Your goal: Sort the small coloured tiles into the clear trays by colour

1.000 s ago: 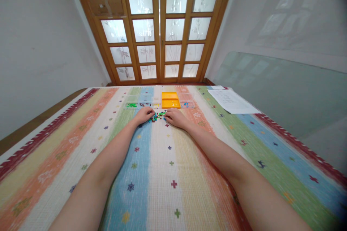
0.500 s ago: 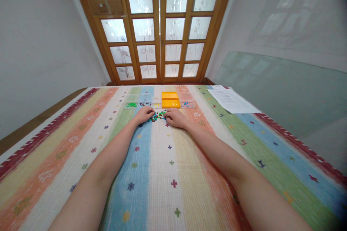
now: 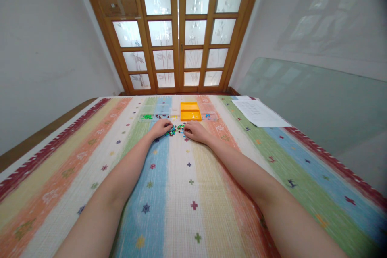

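Note:
A loose pile of small green, blue and dark red pieces lies on the striped tablecloth between my hands. My left hand rests at the pile's left edge, thumb and fingers pinched together over the pieces. Against the right edge, my right hand has its fingers curled in and pressed together. Whatever either set of fingertips holds is too small to make out. Just behind the pile stands an open yellow-orange box with a few pale pieces in its front half.
Clear boxes flank the yellow-orange one: green pieces, dark brown pieces and yellow pieces to its left, blue pieces to its right. Printed paper sheets lie at the far right. Wooden glazed doors stand beyond the table.
Both hands stay almost in place, with only slight finger movement at the pile. The boxes and the paper have not moved.

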`<state>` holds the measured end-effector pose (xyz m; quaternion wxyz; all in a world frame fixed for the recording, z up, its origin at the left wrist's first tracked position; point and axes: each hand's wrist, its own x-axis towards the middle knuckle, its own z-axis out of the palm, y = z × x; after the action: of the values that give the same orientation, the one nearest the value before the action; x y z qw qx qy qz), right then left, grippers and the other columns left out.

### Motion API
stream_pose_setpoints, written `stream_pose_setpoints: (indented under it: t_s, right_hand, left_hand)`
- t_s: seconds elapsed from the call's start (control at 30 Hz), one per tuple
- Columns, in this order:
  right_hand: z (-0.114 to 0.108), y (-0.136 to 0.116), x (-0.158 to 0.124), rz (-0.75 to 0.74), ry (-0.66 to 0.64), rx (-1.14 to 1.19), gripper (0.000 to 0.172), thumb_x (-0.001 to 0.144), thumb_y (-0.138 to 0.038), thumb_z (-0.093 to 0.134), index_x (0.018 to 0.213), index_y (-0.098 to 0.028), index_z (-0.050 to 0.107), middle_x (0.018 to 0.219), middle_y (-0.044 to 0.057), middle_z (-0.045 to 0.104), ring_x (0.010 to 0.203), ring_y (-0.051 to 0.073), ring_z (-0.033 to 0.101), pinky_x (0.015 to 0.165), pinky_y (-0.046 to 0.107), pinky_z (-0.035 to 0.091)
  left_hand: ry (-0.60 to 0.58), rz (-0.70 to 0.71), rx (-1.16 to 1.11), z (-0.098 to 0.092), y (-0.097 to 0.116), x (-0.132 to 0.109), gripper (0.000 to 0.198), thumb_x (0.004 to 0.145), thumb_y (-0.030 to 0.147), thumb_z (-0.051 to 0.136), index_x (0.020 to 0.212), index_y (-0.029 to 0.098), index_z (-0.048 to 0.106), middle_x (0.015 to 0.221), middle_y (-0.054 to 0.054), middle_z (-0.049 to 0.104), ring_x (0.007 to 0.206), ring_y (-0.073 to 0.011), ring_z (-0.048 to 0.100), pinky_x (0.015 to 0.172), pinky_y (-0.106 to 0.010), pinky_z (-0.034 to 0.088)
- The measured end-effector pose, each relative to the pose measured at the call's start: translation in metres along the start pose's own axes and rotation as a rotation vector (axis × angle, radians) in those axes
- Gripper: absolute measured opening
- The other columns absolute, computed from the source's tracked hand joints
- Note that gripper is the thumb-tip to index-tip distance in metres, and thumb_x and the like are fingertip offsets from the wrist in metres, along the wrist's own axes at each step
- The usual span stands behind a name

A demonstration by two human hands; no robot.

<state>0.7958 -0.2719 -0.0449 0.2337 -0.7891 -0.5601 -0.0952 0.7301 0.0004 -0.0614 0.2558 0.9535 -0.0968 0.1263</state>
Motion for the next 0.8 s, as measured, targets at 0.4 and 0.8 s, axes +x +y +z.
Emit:
stream_pose_setpoints:
  t_s: [0.4, 0.8]
  right_hand:
    - [-0.002, 0.033, 0.000, 0.318, 0.347, 0.244, 0.015, 0.092, -0.030, 0.058, 0.090, -0.020, 0.069, 0.089, 0.005, 0.074, 0.080, 0.019, 0.063, 0.075, 0.030, 0.046]
    - [-0.024, 0.114, -0.028, 0.633, 0.744, 0.259, 0.031, 0.089, -0.036, 0.049, 0.102, -0.018, 0.070, 0.095, 0.009, 0.073, 0.083, 0.023, 0.062, 0.077, 0.033, 0.047]
  left_hand:
    - [0.000, -0.025, -0.061, -0.004, 0.001, -0.003, 0.023, 0.094, 0.035, 0.056, 0.094, 0.021, 0.075, 0.099, -0.006, 0.075, 0.094, -0.0209, 0.065, 0.090, -0.033, 0.051]
    - [0.002, -0.012, -0.057, -0.005, 0.001, -0.002, 0.022, 0.094, 0.033, 0.057, 0.093, 0.021, 0.075, 0.099, -0.006, 0.075, 0.094, -0.0211, 0.066, 0.089, -0.032, 0.050]
